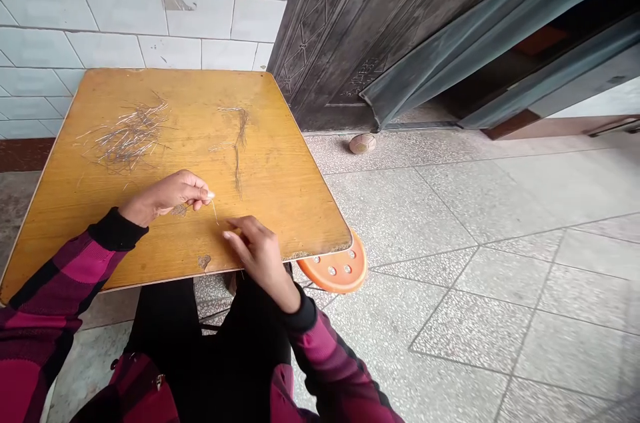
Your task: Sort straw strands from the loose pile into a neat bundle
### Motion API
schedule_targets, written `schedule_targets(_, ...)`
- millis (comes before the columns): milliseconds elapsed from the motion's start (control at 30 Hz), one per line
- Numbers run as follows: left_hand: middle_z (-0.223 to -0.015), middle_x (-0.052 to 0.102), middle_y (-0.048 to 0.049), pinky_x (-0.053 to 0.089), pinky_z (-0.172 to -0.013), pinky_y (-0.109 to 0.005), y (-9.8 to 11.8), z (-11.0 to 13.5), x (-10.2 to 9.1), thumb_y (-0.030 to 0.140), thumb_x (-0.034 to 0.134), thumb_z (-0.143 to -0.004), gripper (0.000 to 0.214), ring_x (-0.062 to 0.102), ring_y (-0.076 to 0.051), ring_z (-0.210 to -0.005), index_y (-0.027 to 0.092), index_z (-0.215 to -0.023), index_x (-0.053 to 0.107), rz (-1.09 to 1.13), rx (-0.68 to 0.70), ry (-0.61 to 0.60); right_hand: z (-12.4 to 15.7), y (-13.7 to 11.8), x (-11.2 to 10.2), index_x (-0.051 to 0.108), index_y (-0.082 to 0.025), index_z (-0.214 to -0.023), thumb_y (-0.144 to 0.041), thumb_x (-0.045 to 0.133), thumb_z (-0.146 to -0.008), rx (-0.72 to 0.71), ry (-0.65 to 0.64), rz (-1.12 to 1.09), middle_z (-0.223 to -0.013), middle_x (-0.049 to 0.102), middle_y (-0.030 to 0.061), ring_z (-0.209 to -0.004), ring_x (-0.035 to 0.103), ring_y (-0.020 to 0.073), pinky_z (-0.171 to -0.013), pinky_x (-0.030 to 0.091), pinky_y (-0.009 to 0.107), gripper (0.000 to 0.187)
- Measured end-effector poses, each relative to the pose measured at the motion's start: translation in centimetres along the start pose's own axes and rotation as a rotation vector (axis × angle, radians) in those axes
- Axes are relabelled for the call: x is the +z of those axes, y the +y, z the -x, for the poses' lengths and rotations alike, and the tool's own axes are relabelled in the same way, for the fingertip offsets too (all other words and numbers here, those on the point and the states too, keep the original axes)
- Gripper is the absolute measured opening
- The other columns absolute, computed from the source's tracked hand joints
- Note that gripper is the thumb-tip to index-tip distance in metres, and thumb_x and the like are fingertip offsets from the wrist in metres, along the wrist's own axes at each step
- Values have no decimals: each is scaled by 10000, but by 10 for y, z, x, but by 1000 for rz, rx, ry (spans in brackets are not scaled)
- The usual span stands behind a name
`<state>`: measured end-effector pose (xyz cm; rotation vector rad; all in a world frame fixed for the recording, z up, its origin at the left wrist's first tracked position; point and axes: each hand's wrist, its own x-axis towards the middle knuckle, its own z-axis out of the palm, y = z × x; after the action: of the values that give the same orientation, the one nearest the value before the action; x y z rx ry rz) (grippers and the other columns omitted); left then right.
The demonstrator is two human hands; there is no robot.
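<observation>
Pink-checked sleeves (pixel 75 276) lead to the left hand (pixel 167 197), pinching a thin strand (pixel 214 211). The right hand (pixel 257 256) curls just beside it, perhaps empty, over a yellow table (pixel 285 209), with strand piles (pixel 131 137) beyond both hands.

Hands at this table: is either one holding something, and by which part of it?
The left hand pinches a thin strand by its upper end, between the fingertips. Whether the right hand holds anything cannot be told.

Thin silvery strands (pixel 131 137) lie in two loose, separate heaps.
</observation>
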<state>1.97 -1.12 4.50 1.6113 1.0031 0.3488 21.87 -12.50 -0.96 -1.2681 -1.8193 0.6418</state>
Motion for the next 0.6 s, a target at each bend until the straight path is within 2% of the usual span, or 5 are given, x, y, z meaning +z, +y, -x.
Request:
schedule_targets(67,-486,533,11,353,-536,-223,-2,0,2,270,565,-731,246,454,-81,-488,154,-514,561,21,14,7,-16,2,16,663,-168,-897,-319,560,-901,3,-18,50,-769,661,49,-661,603,142,-637,463,242,183)
schedule_targets(167,-476,526,13,350,-526,-228,-5,0,3,262,562,-714,225,455,-86,-484,157,-515,568,62,21,22,-23,1,31,621,-172,-725,-263,509,-906,21,-3,70,-639,602,14,-583,551,120,-589,411,220,231)
schedule_targets(333,-465,514,14,330,-506,-230,-9,-1,4,254,581,-688,193,430,-84,-467,155,-522,580,111,-11,40,-18,-1,31,548,-181,-638,-261,484,-903,70,-7,26,-552,510,-24,-510,467,98,-542,360,210,285)
schedule_targets(433,-483,520,12,315,-509,-231,-10,-2,0,283,592,-695,197,429,-85,-480,151,-548,594,124,-28,64,-10,1,24,564,-181,-658,-284,491,-910,121,-70,-27,-549,528,-29,-499,474,93,-528,357,203,281)
schedule_targets(600,-550,552,2,310,-547,-234,-12,-3,-9,359,611,-721,284,422,-81,-524,150,-534,567,88,10,113,11,4,15,643,-172,-835,-247,548,-869,218,-94,-56,-616,613,-13,-540,542,106,-541,394,201,125)
